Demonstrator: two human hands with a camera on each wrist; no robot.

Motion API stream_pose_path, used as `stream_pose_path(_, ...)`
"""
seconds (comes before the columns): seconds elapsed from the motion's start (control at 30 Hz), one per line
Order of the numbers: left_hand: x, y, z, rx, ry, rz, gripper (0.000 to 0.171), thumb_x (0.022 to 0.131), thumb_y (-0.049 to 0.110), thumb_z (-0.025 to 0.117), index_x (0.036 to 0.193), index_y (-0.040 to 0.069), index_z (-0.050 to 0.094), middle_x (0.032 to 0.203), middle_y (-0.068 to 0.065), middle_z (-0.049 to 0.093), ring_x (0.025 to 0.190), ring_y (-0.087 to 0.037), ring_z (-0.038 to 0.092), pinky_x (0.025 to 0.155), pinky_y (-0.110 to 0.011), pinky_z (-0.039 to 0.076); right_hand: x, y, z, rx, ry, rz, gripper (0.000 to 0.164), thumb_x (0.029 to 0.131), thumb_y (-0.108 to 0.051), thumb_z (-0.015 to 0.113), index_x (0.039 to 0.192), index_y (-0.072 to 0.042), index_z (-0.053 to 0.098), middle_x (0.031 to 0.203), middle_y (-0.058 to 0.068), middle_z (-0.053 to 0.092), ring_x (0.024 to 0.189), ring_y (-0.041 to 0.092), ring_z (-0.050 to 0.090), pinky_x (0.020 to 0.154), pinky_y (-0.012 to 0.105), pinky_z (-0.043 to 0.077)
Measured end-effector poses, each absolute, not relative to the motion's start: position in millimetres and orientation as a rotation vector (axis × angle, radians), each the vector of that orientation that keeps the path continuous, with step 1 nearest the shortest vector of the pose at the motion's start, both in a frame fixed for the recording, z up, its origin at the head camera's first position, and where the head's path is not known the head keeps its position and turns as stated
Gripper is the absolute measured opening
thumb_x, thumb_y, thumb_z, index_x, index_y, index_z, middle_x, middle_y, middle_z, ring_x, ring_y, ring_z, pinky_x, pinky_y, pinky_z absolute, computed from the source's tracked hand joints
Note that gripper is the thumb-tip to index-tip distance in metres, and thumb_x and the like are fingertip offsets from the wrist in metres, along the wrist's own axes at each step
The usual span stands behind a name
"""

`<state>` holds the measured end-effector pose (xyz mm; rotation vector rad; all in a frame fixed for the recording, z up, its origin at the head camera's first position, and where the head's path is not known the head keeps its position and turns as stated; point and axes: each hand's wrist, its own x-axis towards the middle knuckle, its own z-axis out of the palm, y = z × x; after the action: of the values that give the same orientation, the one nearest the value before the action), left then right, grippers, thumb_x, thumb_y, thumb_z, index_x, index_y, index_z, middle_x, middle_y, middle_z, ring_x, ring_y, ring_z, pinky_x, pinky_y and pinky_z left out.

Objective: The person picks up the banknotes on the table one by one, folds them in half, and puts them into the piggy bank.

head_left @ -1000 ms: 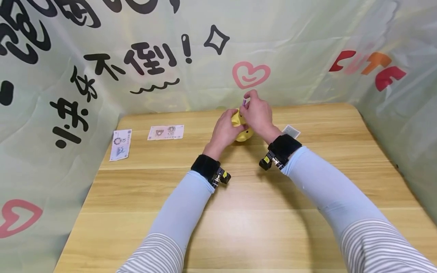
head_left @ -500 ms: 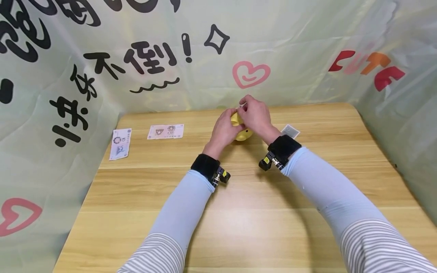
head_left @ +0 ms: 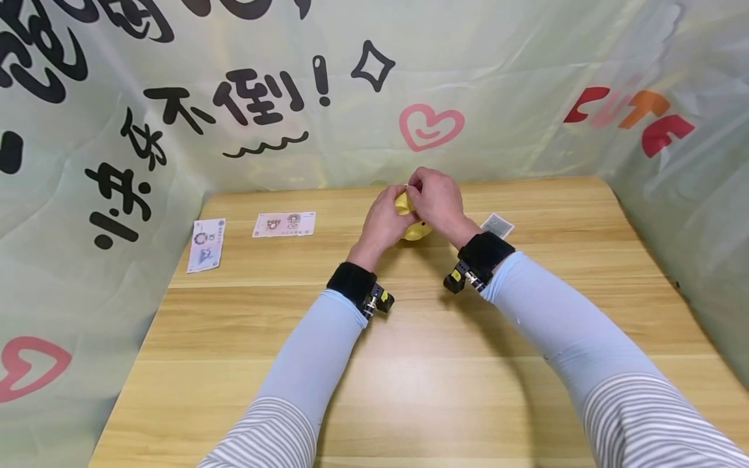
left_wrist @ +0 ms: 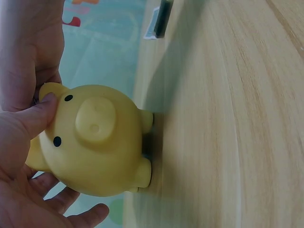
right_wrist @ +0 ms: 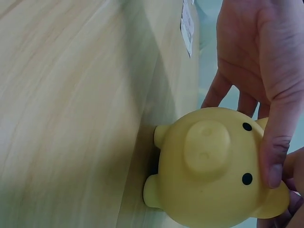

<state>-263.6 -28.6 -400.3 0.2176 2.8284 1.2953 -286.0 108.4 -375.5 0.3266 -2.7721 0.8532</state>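
A yellow piggy bank (head_left: 417, 231) stands upright near the table's back edge. Its snout and two black eyes show plainly in both wrist views. My left hand (head_left: 383, 220) holds its head from the left, thumb (left_wrist: 40, 114) on the forehead and fingers behind. Above the piggy bank, my right hand (head_left: 437, 200) has thumb and forefinger pinched together at the top of the head. Only a tiny pale tip of the folded banknote (head_left: 407, 187) shows at those fingertips; the rest is hidden by the hands.
On the wooden table (head_left: 421, 383), a pinkish banknote (head_left: 284, 225) and a bluish-purple banknote (head_left: 206, 245) lie flat at the left. A small grey card with a pale border (head_left: 497, 225) lies beside my right wrist. Printed cloth walls (head_left: 503, 84) enclose the back and sides.
My right hand has moved down toward the top of the piggy bank. The purple strip of folded banknote above its fingers has dropped from sight. My left hand keeps its hold.
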Motion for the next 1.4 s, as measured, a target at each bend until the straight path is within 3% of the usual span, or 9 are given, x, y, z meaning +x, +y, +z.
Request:
stream_pose_path(0.83, -264.3, -28.9, -401.9, 0.229, 2.831, 1.313, 0.066, 0.096, 0.029, 0.078, 0.154, 0.013, 0.049, 0.155, -0.007, 0.052, 0.133, -0.022, 0.054, 0.113, -0.036, 0.048, -275.1, 112.4, -391.1, 0.378, -2.672, 0.842, 0.025, 0.105, -0.02, 0.061, 0.108, 0.0, 0.076, 0.102, 0.018, 0.069, 0.096, 0.034, 0.063, 0.086, 0.05, 0.054)
stream_pose_path(1.13, -263.3, -28.0, -402.2, 0.214, 2.839, 1.326, 0.064, 0.097, 0.027, 0.077, 0.153, 0.013, 0.049, 0.154, -0.008, 0.053, 0.127, -0.024, 0.055, 0.107, -0.037, 0.05, -263.7, 117.2, -405.1, 0.431, -2.577, 0.828, 0.029, 0.107, -0.019, 0.058, 0.119, 0.0, 0.077, 0.11, 0.02, 0.067, 0.107, 0.038, 0.059, 0.094, 0.05, 0.052)
stream_pose_path(1.4, -262.4, -27.4, -401.6, 0.22, 2.837, 1.3, 0.064, 0.098, 0.03, 0.076, 0.154, 0.013, 0.048, 0.157, -0.008, 0.05, 0.137, -0.023, 0.052, 0.114, -0.037, 0.047, -261.2, 116.5, -409.6, 0.393, -2.567, 0.869, 0.026, 0.107, -0.015, 0.056, 0.116, 0.0, 0.075, 0.112, 0.019, 0.067, 0.111, 0.038, 0.057, 0.095, 0.05, 0.051)
